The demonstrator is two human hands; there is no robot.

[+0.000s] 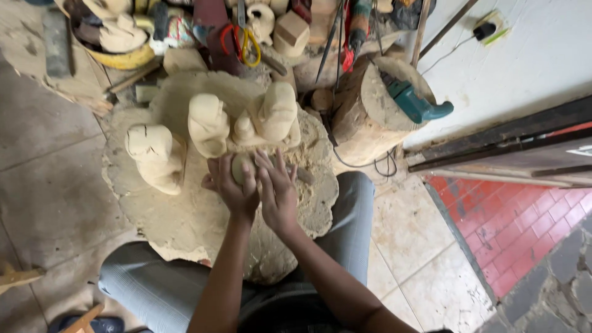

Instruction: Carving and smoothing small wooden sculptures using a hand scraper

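My left hand (pixel 232 187) and my right hand (pixel 277 188) are pressed together around a small pale wooden piece (pixel 240 165) on a big stump block (pixel 185 216) dusted with shavings. A dark tool handle (pixel 305 176) pokes out to the right of my right hand; which hand grips it is hidden. Just beyond my fingers stand three rough pale wood carvings: one at the left (pixel 155 155), one in the middle (pixel 208 123), one at the right (pixel 275 111).
A log (pixel 370 111) with a teal power tool (pixel 416 103) stands at the right, its cable on the floor. Tools, scissors (pixel 243 43) and wood blanks crowd the back. A yellow-rimmed bowl (pixel 120 55) sits at back left. My knees flank the stump.
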